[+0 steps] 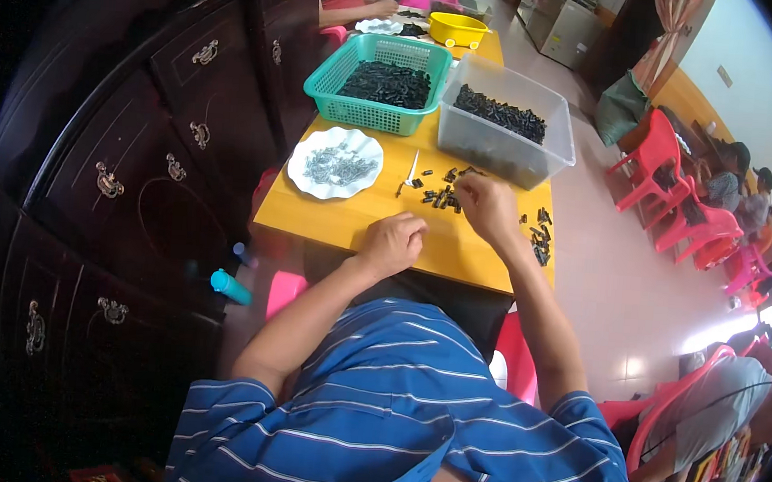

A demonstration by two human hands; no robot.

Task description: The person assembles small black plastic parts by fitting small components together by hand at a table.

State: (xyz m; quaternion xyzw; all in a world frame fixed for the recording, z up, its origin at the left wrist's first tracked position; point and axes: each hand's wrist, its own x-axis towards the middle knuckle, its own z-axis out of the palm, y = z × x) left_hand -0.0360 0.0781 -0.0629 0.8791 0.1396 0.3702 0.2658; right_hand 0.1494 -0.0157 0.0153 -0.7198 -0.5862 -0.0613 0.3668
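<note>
Over the near edge of the yellow table (316,221) my left hand (393,243) rests with its fingers curled; what they hold, if anything, is hidden. Farther right, my right hand (488,211) reaches down with fingers bent at a loose pile of small black tubular pieces (443,197). Its fingertips are out of sight, so a grip on a piece cannot be made out. Another scatter of black pieces (540,238) lies right of that wrist. Between the pile and a scalloped white plate (300,165) of small clear or silvery pieces (342,165) lies a thin white stick-like tool (413,167).
A green basket (324,102) and a clear plastic bin (500,146), both filled with black pieces, stand at the table's back. Beyond are a yellow tub (459,31) and another person's hands (380,9). A dark cabinet (142,143) borders the left; red chairs (652,152) stand right.
</note>
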